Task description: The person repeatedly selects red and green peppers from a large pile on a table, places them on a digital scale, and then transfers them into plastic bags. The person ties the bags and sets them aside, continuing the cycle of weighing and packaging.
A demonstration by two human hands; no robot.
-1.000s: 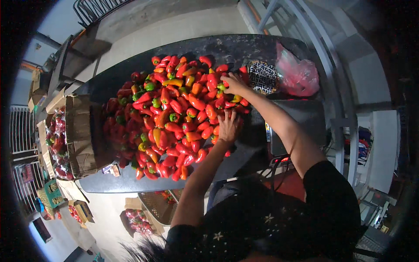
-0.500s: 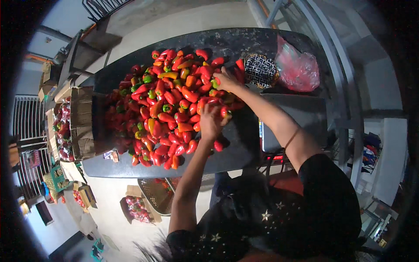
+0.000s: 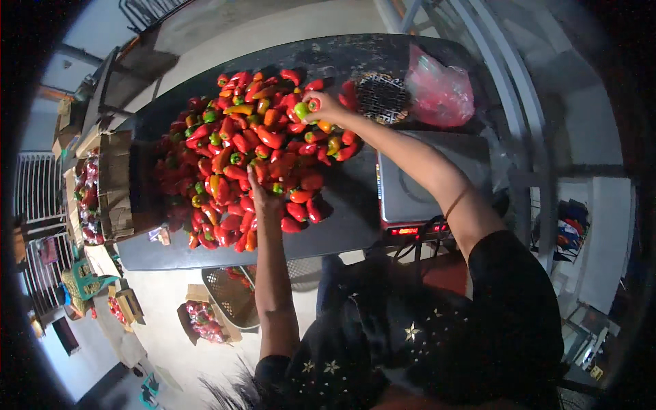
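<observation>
A wide heap of shiny peppers (image 3: 236,147), mostly red with some orange, yellow and green, lies over the dark table. At the heap's right side my right hand (image 3: 324,109) is closed around peppers; a green one (image 3: 301,110) and a red one's stem end show at its fingers. My left hand (image 3: 266,199) reaches into the near part of the heap. It looks open, with a finger stretched away from me, against red peppers; its other fingers are partly hidden and blurred.
Right of the heap sits a flat-topped scale (image 3: 424,181) with a lit red display. Behind it are a round black-and-white patterned object (image 3: 383,98) and a pink plastic bag (image 3: 441,92). A cardboard box (image 3: 115,184) stands left; a perforated basket (image 3: 232,301) is below the table edge.
My left hand has moved left across the heap, away from the peppers at its right edge. The right hand now shows a green and a red pepper at its fingers. The view has shifted slightly.
</observation>
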